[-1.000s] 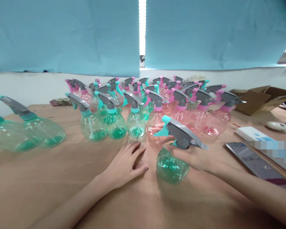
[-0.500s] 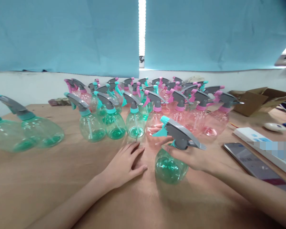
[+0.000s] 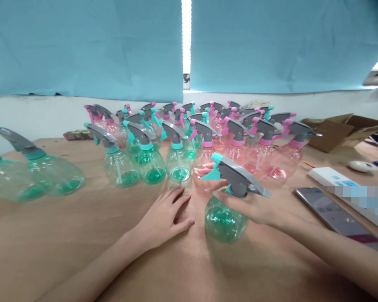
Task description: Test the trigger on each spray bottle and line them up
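My right hand grips a clear green spray bottle around its upper body, just under the grey and turquoise trigger head. My thumb lies across the near side and the other fingers reach behind it. The bottle stands almost upright, its nozzle pointing left. Palm down on the wooden table, my left hand has its fingers spread and holds nothing. Just beyond its fingertips stands another green spray bottle. A pink spray bottle is behind my right fingers.
Several more green and pink spray bottles crowd the back of the table. Two green bottles stand at the far left. To the right are a phone, a white power strip, a white mouse and an open cardboard box.
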The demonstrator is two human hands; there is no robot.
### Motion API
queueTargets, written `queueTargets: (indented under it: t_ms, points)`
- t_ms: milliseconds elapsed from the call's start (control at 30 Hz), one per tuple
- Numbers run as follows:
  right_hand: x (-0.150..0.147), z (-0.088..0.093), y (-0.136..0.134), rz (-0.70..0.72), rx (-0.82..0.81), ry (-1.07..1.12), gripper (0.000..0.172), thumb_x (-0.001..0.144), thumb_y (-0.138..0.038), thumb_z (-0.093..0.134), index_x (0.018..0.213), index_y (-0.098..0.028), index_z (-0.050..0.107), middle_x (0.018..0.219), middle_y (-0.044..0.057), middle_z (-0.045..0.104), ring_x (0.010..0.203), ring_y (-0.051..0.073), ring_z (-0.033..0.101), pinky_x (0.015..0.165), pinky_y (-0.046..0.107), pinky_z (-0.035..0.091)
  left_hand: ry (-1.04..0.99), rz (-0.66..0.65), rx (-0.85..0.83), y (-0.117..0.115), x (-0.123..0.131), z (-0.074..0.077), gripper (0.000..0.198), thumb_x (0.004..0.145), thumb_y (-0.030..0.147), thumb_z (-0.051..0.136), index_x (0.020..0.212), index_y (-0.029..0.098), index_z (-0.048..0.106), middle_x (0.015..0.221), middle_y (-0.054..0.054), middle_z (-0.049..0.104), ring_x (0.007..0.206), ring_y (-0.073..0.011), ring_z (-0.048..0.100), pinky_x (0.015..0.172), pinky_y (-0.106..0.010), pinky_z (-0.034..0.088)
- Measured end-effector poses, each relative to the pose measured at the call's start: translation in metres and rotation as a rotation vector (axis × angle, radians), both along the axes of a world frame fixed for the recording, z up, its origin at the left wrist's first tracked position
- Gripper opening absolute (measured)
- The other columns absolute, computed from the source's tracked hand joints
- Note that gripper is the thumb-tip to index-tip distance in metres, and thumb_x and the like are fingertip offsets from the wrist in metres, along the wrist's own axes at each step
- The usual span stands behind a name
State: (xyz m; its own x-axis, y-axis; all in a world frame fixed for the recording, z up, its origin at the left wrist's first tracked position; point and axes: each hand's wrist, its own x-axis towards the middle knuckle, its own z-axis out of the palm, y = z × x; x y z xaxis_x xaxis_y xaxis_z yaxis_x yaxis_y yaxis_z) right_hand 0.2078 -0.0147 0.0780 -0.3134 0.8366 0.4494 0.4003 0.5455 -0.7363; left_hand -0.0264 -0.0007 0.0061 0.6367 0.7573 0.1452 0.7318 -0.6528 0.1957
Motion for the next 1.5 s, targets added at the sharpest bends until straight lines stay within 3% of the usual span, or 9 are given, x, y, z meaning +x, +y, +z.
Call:
queueTargets:
  t_ms: [267,467,667,767,933,1133,1233,1367,1500]
  points:
    - [-0.002,0.003,-0.001,0.018,-0.024,0.013,0.015,0.071,-0.024,0.049,0.08,-0.027,0.06,0.063,-0.001,0.063,0.052,0.016,0.058,0.047,0.028,0.047,-0.002,-0.006,0.004,-0.001,0.0,0.001,0.056,0.09,0.05,0.054,0.138,0.021,0.047,0.144,-0.012,0.044,0.135,-0.0321,0.036,0.109,-0.048,0.031]
    - [-0.005,0.009,-0.002,-0.023,0.007,0.026,0.007,0.067,-0.023,0.051,0.07,-0.027,0.055,0.065,0.0,0.062,0.052,0.015,0.056,0.045,0.027,0.043,-0.022,0.005,-0.013,-0.001,0.0,0.001,0.057,0.09,0.05,0.054,0.138,0.02,0.047,0.146,-0.013,0.042,0.134,-0.0329,0.036,0.108,-0.049,0.031]
    - [-0.004,0.008,0.0,0.056,-0.002,0.072,0.01,0.069,-0.021,0.049,0.06,-0.025,0.045,0.069,0.0,0.062,0.07,0.018,0.063,0.064,0.032,0.052,-0.003,0.008,-0.01,0.0,0.0,0.001,0.057,0.09,0.05,0.054,0.137,0.02,0.048,0.146,-0.014,0.042,0.134,-0.0328,0.036,0.109,-0.05,0.031]
    - [-0.005,0.01,-0.001,0.051,-0.042,0.06,0.006,0.066,-0.02,0.047,0.064,-0.025,0.049,0.068,-0.001,0.061,0.061,0.015,0.06,0.058,0.03,0.051,0.007,0.006,-0.01,0.0,0.0,0.0,0.057,0.09,0.051,0.054,0.137,0.02,0.047,0.146,-0.014,0.042,0.134,-0.0323,0.036,0.108,-0.05,0.031]
    - [-0.007,0.019,-0.005,0.022,-0.057,0.08,0.014,0.06,-0.018,0.048,0.069,-0.027,0.053,0.059,-0.003,0.059,0.048,0.013,0.053,0.045,0.025,0.047,0.029,0.011,-0.017,-0.001,0.001,0.002,0.057,0.09,0.05,0.054,0.137,0.018,0.047,0.146,-0.014,0.041,0.135,-0.0317,0.035,0.109,-0.049,0.031]
    - [-0.009,0.023,-0.007,0.034,-0.016,0.116,0.016,0.061,-0.011,0.049,0.058,-0.027,0.049,0.039,-0.006,0.039,0.05,0.016,0.06,0.058,0.027,0.056,0.028,0.01,-0.011,-0.001,0.001,0.003,0.057,0.09,0.051,0.053,0.138,0.02,0.046,0.147,-0.013,0.041,0.136,-0.0308,0.035,0.109,-0.048,0.031]
    - [-0.006,0.018,-0.005,0.045,-0.036,0.123,0.016,0.063,-0.011,0.049,0.065,-0.027,0.052,0.047,-0.004,0.05,0.065,0.019,0.068,0.064,0.028,0.058,0.03,0.007,-0.005,0.0,0.001,0.001,0.057,0.091,0.05,0.053,0.138,0.019,0.046,0.147,-0.013,0.042,0.136,-0.0308,0.035,0.11,-0.048,0.03]
    - [-0.004,0.015,-0.005,0.108,-0.112,0.077,0.036,0.065,-0.014,0.046,0.093,-0.029,0.063,0.072,-0.002,0.067,0.085,0.02,0.069,0.069,0.029,0.058,0.026,0.009,-0.006,0.0,0.001,0.0,0.057,0.09,0.05,0.053,0.138,0.019,0.047,0.146,-0.013,0.042,0.135,-0.0315,0.035,0.109,-0.048,0.03]
    - [-0.005,0.019,-0.007,0.046,-0.108,-0.015,0.039,0.068,-0.016,0.045,0.099,-0.027,0.065,0.067,-0.002,0.067,0.06,0.016,0.063,0.056,0.028,0.054,0.012,0.008,-0.003,0.0,0.0,-0.001,0.057,0.09,0.049,0.054,0.138,0.018,0.047,0.147,-0.013,0.041,0.135,-0.0323,0.035,0.109,-0.049,0.031]
